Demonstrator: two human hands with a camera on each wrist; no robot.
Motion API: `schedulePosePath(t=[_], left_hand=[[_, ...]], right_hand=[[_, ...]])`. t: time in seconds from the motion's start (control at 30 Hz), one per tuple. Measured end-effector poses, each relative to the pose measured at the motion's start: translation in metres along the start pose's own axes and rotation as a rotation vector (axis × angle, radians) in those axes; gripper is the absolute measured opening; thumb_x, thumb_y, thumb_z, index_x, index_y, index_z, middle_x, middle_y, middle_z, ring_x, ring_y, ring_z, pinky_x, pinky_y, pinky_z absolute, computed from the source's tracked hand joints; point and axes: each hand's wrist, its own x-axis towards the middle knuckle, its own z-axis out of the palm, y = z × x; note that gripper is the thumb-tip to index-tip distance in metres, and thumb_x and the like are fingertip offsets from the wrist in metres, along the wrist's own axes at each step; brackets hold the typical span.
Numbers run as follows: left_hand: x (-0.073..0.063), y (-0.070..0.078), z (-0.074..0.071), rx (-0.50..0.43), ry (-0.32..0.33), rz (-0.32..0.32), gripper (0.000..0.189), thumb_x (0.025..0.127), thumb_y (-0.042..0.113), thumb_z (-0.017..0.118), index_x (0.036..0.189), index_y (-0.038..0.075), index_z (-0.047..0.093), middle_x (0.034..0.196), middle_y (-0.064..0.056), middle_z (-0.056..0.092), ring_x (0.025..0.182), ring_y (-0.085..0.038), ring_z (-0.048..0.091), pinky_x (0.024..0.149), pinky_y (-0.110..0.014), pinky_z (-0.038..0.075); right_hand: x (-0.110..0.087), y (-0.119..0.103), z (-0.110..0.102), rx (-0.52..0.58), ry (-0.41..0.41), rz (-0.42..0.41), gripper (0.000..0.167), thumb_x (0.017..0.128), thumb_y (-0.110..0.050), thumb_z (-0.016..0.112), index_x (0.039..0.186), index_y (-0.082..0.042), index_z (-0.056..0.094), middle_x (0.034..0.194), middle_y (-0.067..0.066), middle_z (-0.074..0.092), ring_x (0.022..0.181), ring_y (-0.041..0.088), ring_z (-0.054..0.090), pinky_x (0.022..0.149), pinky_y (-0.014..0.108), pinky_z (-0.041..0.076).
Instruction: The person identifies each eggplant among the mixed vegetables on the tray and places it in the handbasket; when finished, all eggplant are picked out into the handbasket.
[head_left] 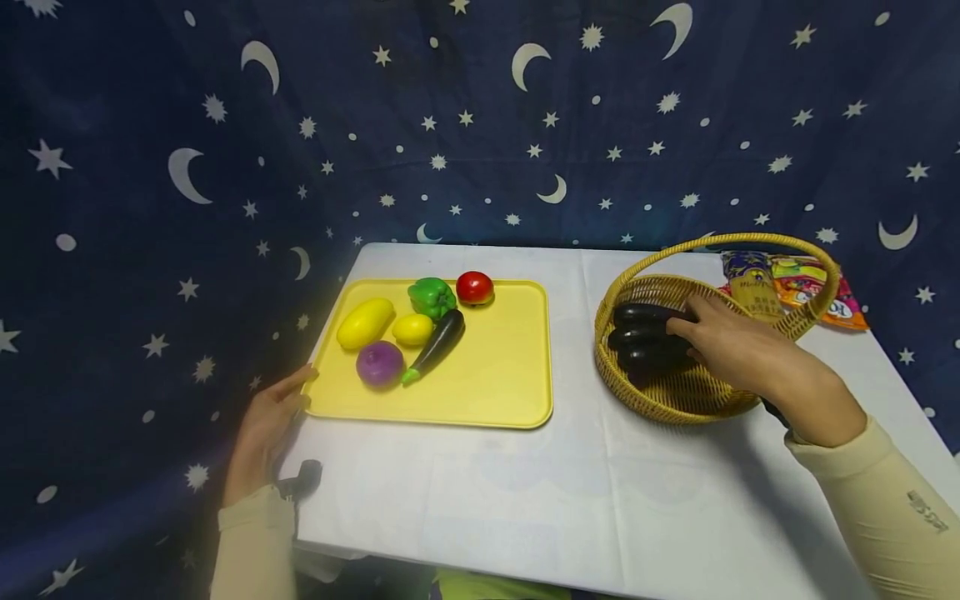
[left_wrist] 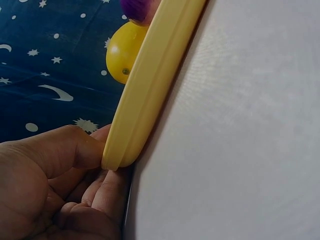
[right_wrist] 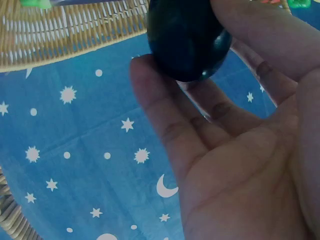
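Observation:
At the left edge of the yellow tray [head_left: 495,375], my left hand [head_left: 266,425] pinches the near corner of its rim, thumb above and fingers beneath in the left wrist view. My right hand [head_left: 738,346] reaches into the wicker basket [head_left: 622,390] and grips the rounded end of a dark eggplant [right_wrist: 187,40] between thumb and fingers. Several dark eggplants [head_left: 645,337] lie side by side in that basket. On the tray are a yellow mango [head_left: 365,323], a lemon [head_left: 412,330], a green bell pepper [head_left: 432,297], a tomato [head_left: 475,288], a purple onion [head_left: 379,364] and a small eggplant [head_left: 438,346].
The basket's tall handle [head_left: 738,239] arches over its far side. Behind the basket lie colourful snack packets [head_left: 813,292] and a golden package [head_left: 752,287]. A white cloth covers the table [head_left: 465,492]; a dark starry curtain [head_left: 480,167] hangs behind it.

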Motion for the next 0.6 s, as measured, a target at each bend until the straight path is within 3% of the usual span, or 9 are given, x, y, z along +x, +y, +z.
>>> schedulePosePath(t=[0.13, 0.33, 0.6], left_hand=[[0.0023, -0.0013, 0.0001, -0.004, -0.004, 0.009, 0.057, 0.105, 0.019, 0.055, 0.157, 0.041, 0.051, 0.175, 0.016, 0.029, 0.17, -0.028, 0.007, 0.136, -0.065, 0.005], [0.0034, -0.0023, -0.0011, 0.0, -0.009, 0.051, 0.056, 0.105, 0.017, 0.055, 0.156, 0.04, 0.053, 0.174, 0.017, 0.031, 0.17, -0.027, 0.008, 0.137, -0.062, 0.004], [0.0007, -0.0012, -0.0004, -0.031, -0.015, 0.059, 0.054, 0.106, 0.016, 0.055, 0.156, 0.036, 0.054, 0.174, 0.016, 0.031, 0.17, -0.028, 0.008, 0.138, -0.06, 0.005]], right_hand=[[0.0008, 0.0041, 0.0029, -0.027, -0.028, 0.002, 0.041, 0.089, -0.001, 0.08, 0.127, -0.01, 0.069, 0.117, 0.024, 0.06, 0.108, 0.044, 0.064, 0.088, 0.063, 0.058], [0.0032, 0.0077, 0.0033, -0.029, -0.178, 0.084, 0.055, 0.092, 0.009, 0.07, 0.144, -0.008, 0.064, 0.143, 0.037, 0.055, 0.132, 0.061, 0.055, 0.106, 0.073, 0.05], [0.0064, 0.0057, 0.0038, -0.048, -0.235, 0.107, 0.056, 0.092, 0.011, 0.067, 0.145, -0.008, 0.064, 0.139, 0.039, 0.057, 0.12, 0.061, 0.064, 0.098, 0.071, 0.056]])
